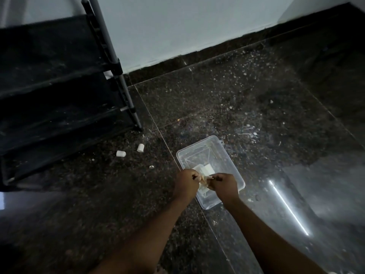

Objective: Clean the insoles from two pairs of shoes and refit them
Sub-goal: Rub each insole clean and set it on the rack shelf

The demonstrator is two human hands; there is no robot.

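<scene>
Hands meet over the tub (pixel 231 161), and both are busy. The left hand (pixel 185 182) and right hand (pixel 224 184) are fisted knuckles-up, close together, each clamped on one end of a pale wad (pixel 203 181). The wad is pulled tight between them, with a loose tail hanging down below the fists. It's too bunched up to say whether that's a cloth or an insole. It's held just above the tub's near half, not resting on anything. The tub is clear plastic, rectangular, sitting on the dark speckled floor (pixel 237 95) with its left edge along a tile joint. Inside it, near the middle and just beyond the fingers, lies a white block (pixel 205 168); what it is I can't tell. Both forearms reach in from the bottom edge, bare. Off to the left stands a black rack (pixel 59 86) with grey posts, its shelves dusty, backed up to the pale wall (pixel 177 26). Between the rack's front foot and the tub, two small white caps (pixel 120 153) lie on the floor, near each other but apart. Pale grit is scattered over the tiles beyond the tub. Right of the tub, a bright streak (pixel 288 206) of reflected light runs across the glossy tile.
</scene>
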